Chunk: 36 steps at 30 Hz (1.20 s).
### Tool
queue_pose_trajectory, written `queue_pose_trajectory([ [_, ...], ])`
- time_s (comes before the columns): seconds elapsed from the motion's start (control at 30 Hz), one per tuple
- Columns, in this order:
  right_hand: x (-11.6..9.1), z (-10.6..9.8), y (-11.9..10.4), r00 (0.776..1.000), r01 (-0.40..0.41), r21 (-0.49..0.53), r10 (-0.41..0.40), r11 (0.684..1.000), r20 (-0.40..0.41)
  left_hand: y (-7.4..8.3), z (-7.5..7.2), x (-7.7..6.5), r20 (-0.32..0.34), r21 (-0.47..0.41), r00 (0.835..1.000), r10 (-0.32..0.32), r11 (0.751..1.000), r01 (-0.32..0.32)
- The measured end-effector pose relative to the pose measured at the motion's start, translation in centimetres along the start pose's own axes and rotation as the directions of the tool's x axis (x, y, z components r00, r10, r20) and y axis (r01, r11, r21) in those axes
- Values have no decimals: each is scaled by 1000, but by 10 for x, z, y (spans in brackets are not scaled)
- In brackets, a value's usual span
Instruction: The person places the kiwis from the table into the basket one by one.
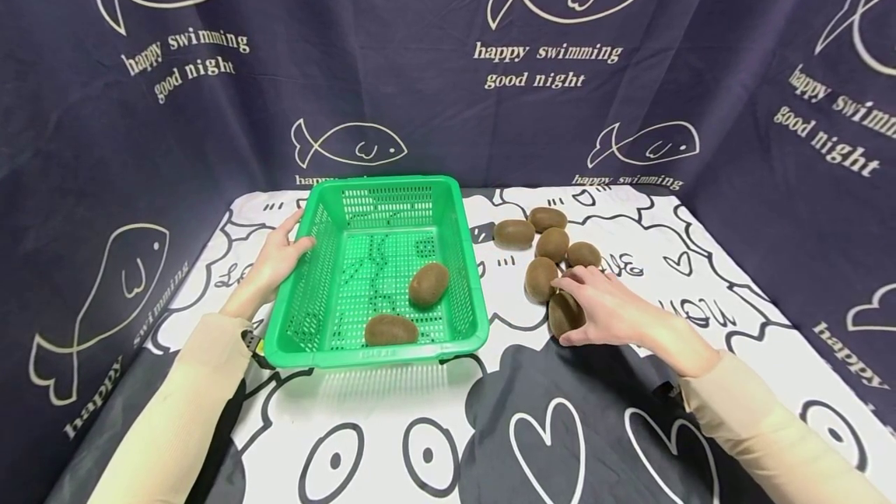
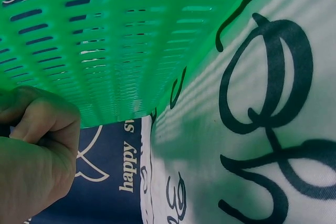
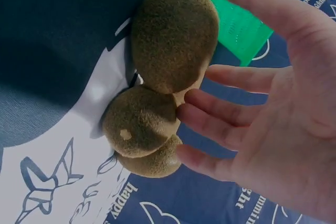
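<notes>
At the left side of a green plastic basket (image 1: 378, 356), my left hand (image 1: 278, 255) grips the rim, its thumb over the edge. The curled left hand (image 2: 39, 145) shows against the slotted basket wall (image 2: 121, 35) in the left wrist view. Two brown kiwis, one an upright kiwi (image 1: 428, 285) and one a lying kiwi (image 1: 390, 330), are inside the basket. My right hand (image 1: 602, 306) reaches over the nearest kiwi (image 1: 564, 316) of a loose group on the cloth. In the right wrist view its fingers are spread, with fingertips (image 3: 191, 98) right at the kiwis and the thumb apart.
Several more kiwis, among them a far kiwi (image 1: 547, 218) and a left kiwi (image 1: 514, 234), lie close together right of the basket. A black-and-white patterned cloth (image 1: 392, 426) covers the table. Dark fish-print curtains (image 1: 434, 99) stand behind and at both sides.
</notes>
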State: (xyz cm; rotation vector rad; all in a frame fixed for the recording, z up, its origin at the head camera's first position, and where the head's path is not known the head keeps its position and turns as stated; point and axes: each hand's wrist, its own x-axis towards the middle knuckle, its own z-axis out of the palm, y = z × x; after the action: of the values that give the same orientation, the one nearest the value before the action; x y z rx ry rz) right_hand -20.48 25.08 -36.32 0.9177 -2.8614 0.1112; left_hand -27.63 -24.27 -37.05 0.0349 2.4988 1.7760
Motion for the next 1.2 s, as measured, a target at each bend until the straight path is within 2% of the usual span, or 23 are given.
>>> queue_pose_trajectory([
  [0.47,0,4,-5,997,-15,-110,23,994,73,-1,2,-2,-19,18,999,37,999,-36],
  [0.83,1,12,-7,1000,-3,-200,9,980,30,-1,2,-3,-17,18,1000,17,1000,-16],
  [1.1,4,9,-7,1000,-15,-187,17,982,9,21,4,-17,-10,25,1000,-7,1000,7],
  [1.2,7,4,-7,1000,-9,-179,9,984,-3,21,4,-17,-9,24,1000,-8,1000,8],
])
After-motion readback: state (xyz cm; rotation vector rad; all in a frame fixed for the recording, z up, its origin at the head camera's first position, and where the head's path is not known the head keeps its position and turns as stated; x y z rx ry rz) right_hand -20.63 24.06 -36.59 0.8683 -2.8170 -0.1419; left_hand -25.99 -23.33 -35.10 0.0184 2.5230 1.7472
